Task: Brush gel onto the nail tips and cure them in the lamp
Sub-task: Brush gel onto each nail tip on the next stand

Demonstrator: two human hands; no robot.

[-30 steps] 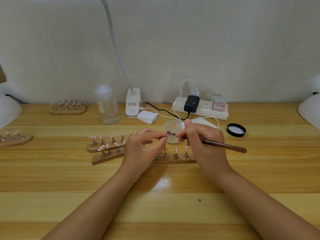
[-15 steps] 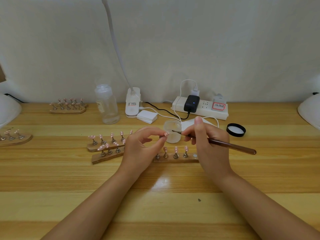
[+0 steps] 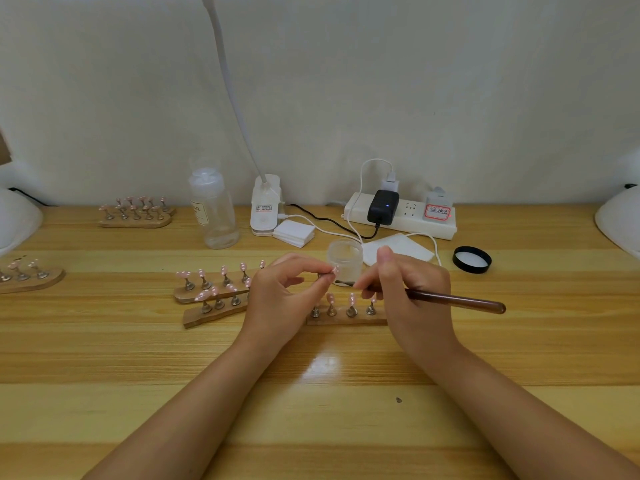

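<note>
My left hand (image 3: pixel 280 299) pinches a small metal stand with a pink nail tip (image 3: pixel 333 271) between thumb and forefinger, just in front of the open gel jar (image 3: pixel 345 259). My right hand (image 3: pixel 412 289) grips a brown brush (image 3: pixel 453 301) like a pen, its bristle end close under the held nail tip. Below the hands lies a wooden holder (image 3: pixel 346 315) with several pink tips on stands. Two more wooden holders (image 3: pixel 214 292) with tips lie to the left, partly behind my left hand.
A black jar lid (image 3: pixel 472 259) lies right of the jar. At the back stand a clear bottle (image 3: pixel 213 209), a clip lamp base (image 3: pixel 265 209), a power strip (image 3: pixel 401 216) with cables and white pads (image 3: pixel 294 233). White domed lamps (image 3: pixel 620 223) sit at both table ends. Other holders (image 3: pixel 135 213) lie far left.
The brush tip drew back from the nail tip half a second ago and has now returned to it. My left hand has kept its hold almost still.
</note>
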